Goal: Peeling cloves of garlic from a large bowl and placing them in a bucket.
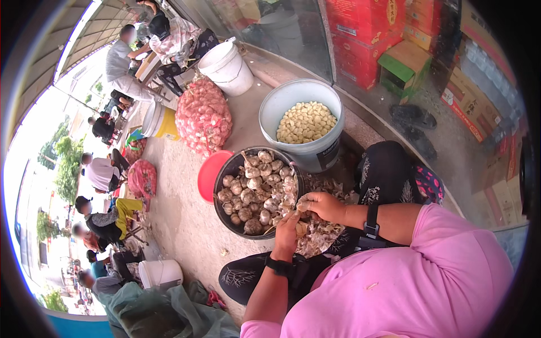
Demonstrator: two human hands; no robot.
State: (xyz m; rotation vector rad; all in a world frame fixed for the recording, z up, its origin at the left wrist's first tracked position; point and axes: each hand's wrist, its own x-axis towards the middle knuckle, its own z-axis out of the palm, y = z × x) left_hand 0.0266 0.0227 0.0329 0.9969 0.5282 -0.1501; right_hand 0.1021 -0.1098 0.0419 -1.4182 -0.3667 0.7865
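My left hand (286, 236) and my right hand (324, 207) meet at the near rim of a black tub (217, 198), their fingertips pinching a small garlic clove (301, 206). A pale piece of garlic (301, 230) shows beside the left fingers; whether that hand grips it is unclear. Whole unpeeled garlic bulbs (253, 183) fill much of the tub, with loose papery skins on its near side. More garlic skins (323, 236) lie heaped below my hands, between my legs. Beyond my right hand stands a pale grey bucket (270, 135) partly filled with peeled garlic cloves (307, 122).
A red lid (211, 177) lies against the tub. Further off stand a net sack of garlic (203, 116), a white bucket (226, 69) and a yellow-and-white bucket (162, 122). Cartons (359, 38) sit behind glass at right. Several people (101, 171) sit along the left; green netting (169, 308) lies nearby.
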